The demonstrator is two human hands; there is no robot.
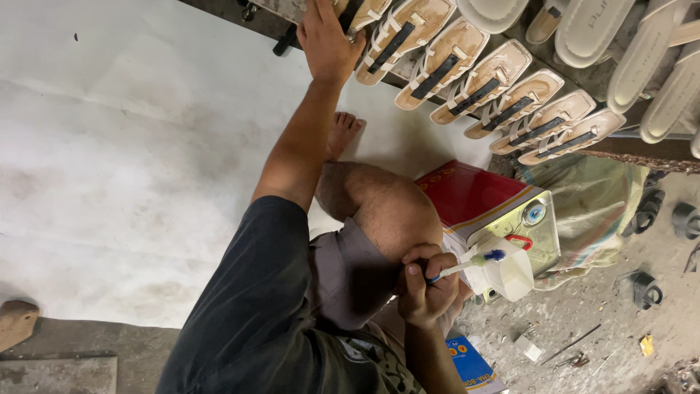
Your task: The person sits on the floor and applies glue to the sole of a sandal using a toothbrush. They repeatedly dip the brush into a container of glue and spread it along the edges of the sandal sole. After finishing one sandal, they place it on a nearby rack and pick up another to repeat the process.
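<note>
1. Head view, the work: the left hand point(326, 40) reaches far forward, arm almost straight, and rests palm-down on a tan leather sandal upper with pale straps and a black band point(362, 14), the end one of a long slanted row of like tan sandal uppers point(503, 95) at the top of the frame.
2. Its fingers are closed over that end piece; whether they grip or only press on it I cannot tell, since the hand covers the contact.
3. The right hand point(425, 286) is drawn in close beside the bent knee point(390, 211), wrist cocked, fingers wrapped firmly around a white-handled toothbrush with blue bristles point(470, 263).
4. The bristles point into a cut-open translucent white plastic container point(510, 273) that stands on a red-and-silver rectangular metal tin point(503, 208).
5. Judgement on doing it well: load the brush lightly and wipe off the excess on the container's edge, while the left hand keeps the end sandal steady.
6. Around them: a pale sheet point(131, 160) covers the floor, and white foam soles point(642, 66) lie beyond the row.
</note>
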